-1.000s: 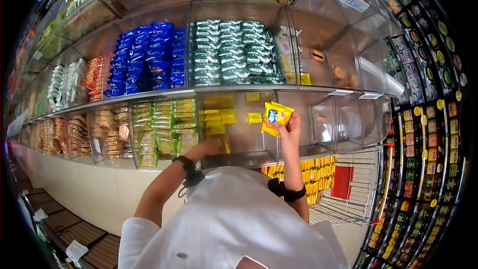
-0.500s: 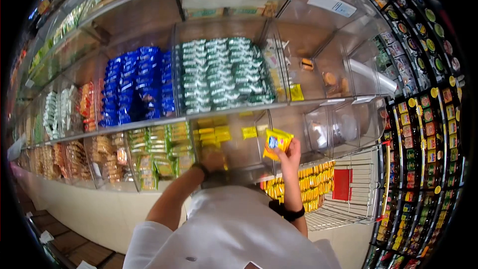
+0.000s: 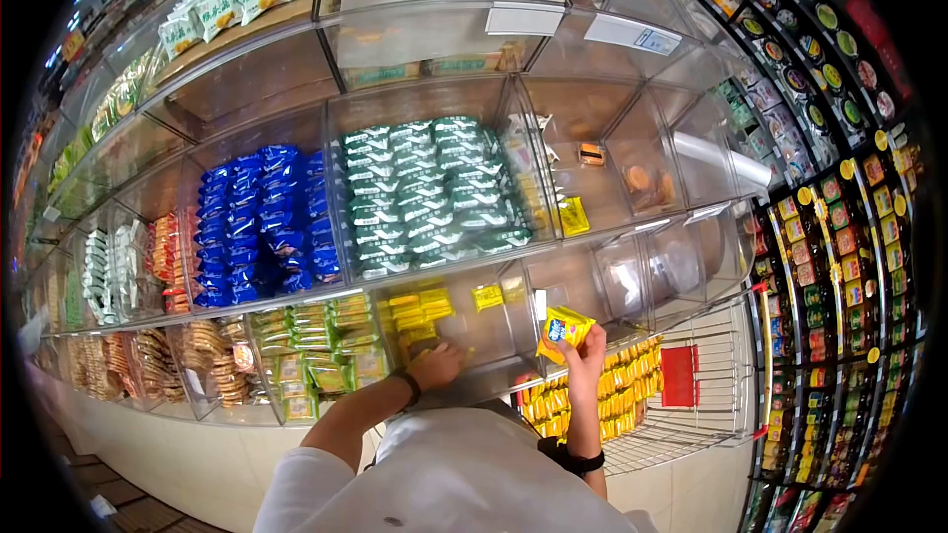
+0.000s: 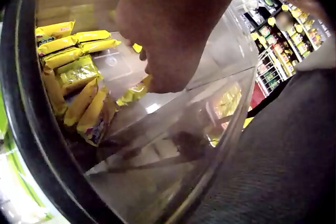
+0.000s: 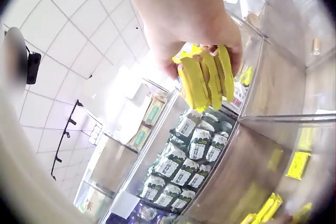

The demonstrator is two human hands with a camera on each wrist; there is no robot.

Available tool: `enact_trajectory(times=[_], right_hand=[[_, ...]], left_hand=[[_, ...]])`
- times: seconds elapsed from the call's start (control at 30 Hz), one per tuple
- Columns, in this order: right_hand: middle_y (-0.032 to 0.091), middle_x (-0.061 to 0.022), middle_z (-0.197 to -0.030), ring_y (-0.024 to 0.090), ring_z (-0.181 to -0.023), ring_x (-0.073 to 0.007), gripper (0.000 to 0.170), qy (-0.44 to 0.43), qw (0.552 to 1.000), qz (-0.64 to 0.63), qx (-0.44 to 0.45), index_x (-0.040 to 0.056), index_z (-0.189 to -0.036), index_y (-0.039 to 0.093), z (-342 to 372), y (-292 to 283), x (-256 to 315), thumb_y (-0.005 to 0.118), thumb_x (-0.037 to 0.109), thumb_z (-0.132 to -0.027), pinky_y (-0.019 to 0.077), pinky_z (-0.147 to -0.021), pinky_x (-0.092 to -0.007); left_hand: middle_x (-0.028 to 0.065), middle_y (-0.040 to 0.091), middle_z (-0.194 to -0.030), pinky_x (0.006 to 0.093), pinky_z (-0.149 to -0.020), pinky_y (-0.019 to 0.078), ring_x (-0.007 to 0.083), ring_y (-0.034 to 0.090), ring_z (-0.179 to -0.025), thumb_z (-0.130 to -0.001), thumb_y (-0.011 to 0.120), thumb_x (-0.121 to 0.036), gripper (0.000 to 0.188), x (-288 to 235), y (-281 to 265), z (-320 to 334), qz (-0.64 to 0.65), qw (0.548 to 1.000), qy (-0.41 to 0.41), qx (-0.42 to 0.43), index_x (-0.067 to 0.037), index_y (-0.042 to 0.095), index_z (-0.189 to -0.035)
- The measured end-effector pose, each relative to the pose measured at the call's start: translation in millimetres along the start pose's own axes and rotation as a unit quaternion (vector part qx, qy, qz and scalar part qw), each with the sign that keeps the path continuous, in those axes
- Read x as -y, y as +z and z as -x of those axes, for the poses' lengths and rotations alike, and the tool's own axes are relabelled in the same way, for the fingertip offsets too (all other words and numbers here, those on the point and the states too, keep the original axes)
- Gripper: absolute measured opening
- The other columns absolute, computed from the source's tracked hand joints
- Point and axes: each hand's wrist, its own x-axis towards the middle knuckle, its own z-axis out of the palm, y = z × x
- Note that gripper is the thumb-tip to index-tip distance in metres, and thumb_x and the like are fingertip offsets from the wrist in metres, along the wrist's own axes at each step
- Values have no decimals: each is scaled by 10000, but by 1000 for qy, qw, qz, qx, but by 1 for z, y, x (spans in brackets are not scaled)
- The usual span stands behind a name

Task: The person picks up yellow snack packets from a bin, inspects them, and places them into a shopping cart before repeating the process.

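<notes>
Holding a stack of yellow packets point(image 3: 565, 333) in the right hand point(image 3: 587, 360), a person reaches into a clear bin point(image 3: 494, 341) with the left hand point(image 3: 437, 365).

The right thumb and fingers pinch the stack, three packet edges showing in the right wrist view, though some fingertips are hidden; whether it hangs over the bin's front edge or before it is hard to tell. The left fingers are mostly hidden by the back of the hand, with bits of yellow beside them, so whether they grip anything cannot be told. Loose yellow packets point(image 3: 420, 308) lie in the bin near that hand, partly blurred by the clear wall. The right forearm cuts across the yellow packs point(image 3: 627, 365) in the shopping cart point(image 3: 726, 415).
</notes>
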Motion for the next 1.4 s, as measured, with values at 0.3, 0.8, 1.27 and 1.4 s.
enact_trajectory(times=[0.3,0.8,1.27,1.4], right_hand=[[512,-91,-1020,510,-937,-151,486,0,1000,-3,26,5,-1107,333,2,15,-3,586,-64,-698,400,-813,-264],[513,-88,-1010,515,-931,-157,479,32,999,22,7,9,-1116,335,2,18,-9,569,-66,-706,398,-821,-272],[502,-89,-1057,486,-991,-166,437,69,983,-71,153,0,-1117,379,-11,38,4,572,4,-725,375,-855,-281],[472,-101,-1127,456,-1059,-189,494,193,932,-213,219,-11,-1188,355,-7,35,8,523,19,-724,353,-897,-290]], left_hand=[[88,594,-763,443,-818,324,282,483,-915,-651,561,-302,210,-3,9,7,110,966,-174,155,-128,641,-739],[115,621,-874,496,-691,427,300,574,-849,-537,668,-207,286,25,26,16,139,904,-220,338,-103,654,-804],[56,577,-910,324,-729,428,200,534,-879,-666,631,-217,372,23,-56,-17,495,812,-264,162,-117,537,-1012],[44,546,-974,245,-709,404,132,496,-900,-743,601,-172,328,8,-143,-27,502,833,-233,4,-77,521,-1046]])
